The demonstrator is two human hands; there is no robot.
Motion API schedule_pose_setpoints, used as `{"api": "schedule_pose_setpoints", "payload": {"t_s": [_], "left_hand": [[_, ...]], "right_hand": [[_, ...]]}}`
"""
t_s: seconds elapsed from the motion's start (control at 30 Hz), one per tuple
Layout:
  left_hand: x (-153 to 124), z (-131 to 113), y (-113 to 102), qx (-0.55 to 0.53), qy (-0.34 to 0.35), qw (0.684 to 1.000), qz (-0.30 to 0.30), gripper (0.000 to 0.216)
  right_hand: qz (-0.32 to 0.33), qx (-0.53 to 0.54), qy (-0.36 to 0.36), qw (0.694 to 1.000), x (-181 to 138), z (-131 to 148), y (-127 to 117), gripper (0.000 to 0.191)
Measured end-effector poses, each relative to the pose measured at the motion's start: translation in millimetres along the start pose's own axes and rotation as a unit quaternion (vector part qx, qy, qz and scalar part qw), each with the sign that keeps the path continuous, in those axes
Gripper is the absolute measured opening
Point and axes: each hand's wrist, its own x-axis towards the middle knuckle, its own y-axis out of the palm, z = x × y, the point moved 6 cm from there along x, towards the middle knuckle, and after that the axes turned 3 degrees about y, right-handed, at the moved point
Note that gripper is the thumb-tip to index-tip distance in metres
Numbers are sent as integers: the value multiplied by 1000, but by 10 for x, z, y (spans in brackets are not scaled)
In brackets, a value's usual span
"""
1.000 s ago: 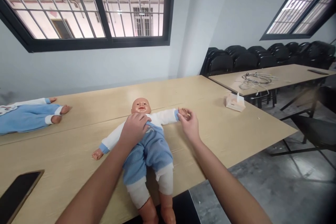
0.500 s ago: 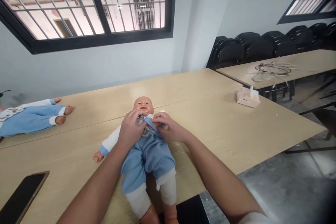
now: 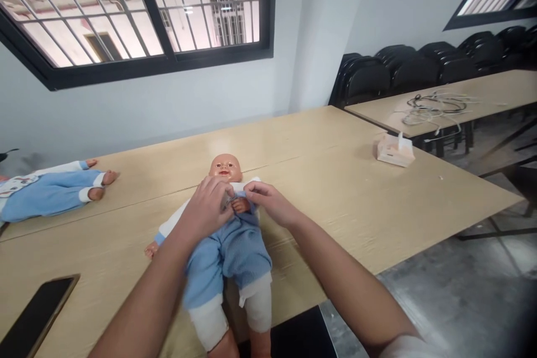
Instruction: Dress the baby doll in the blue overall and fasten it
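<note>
Here I count 2 dolls, 2 desks, 1 phone, 1 tissue box and 1 tangle of cables. The doll (image 3: 235, 246) I am working on lies on its back on the near desk (image 3: 335, 190), head away from me, dressed in blue with white sleeves, its bare feet over the desk's near edge. My left hand (image 3: 207, 207) is curled on its chest, fingertips pinching the cloth just below the chin. My right hand (image 3: 271, 204) meets it from the other side, thumb and fingers pinched on the blue front. The doll's small hand shows between them. My 2 forearms cover part of the doll's arms and sides. The second doll (image 3: 46, 198), also in blue, lies well apart at the left edge, cut off by the frame. The phone (image 3: 36, 319) lies flat, screen dark, near the lower left corner. The tissue box (image 3: 394, 149) sits at the far right of the same desk. The cables (image 3: 436, 106) lie on the second desk (image 3: 482, 86), with a row of black chairs (image 3: 403, 70) behind it; I cannot count them.
</note>
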Motion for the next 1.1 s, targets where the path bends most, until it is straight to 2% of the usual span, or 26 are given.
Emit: {"api": "schedule_pose_setpoints", "payload": {"t_s": [0.1, 0.23, 0.4, 0.47, 0.73, 0.93, 1.03, 1.1], "left_hand": [[-17, -121, 25, -2, 23, 999, 29, 20], [-57, -188, 90, 1, 8, 999, 42, 32], [-126, -259, 185, 69, -59, 995, -38, 28], [-157, -286, 217, 74, -63, 994, -57, 26], [-236, -283, 196, 37, -25, 994, -95, 31], [-223, -338, 185, 23, 4, 996, -90, 27], [-200, -388, 196, 17, 42, 996, -74, 15], [-178, -396, 224, 17, 57, 997, -57, 19]], "right_hand": [[-8, 39, 13, 999, -7, -3, -36, 24], [2, 48, 28, 998, -10, 0, -61, 20], [43, 29, 37, 998, -38, 30, -108, 27], [62, 17, 38, 997, -49, 40, -143, 31], [130, -105, 88, 982, -96, -15, -353, 34], [132, -76, 107, 982, -86, -66, -448, 34], [130, -53, 87, 986, -49, -97, -407, 39], [120, -36, 67, 990, -20, -121, -366, 42]]}}
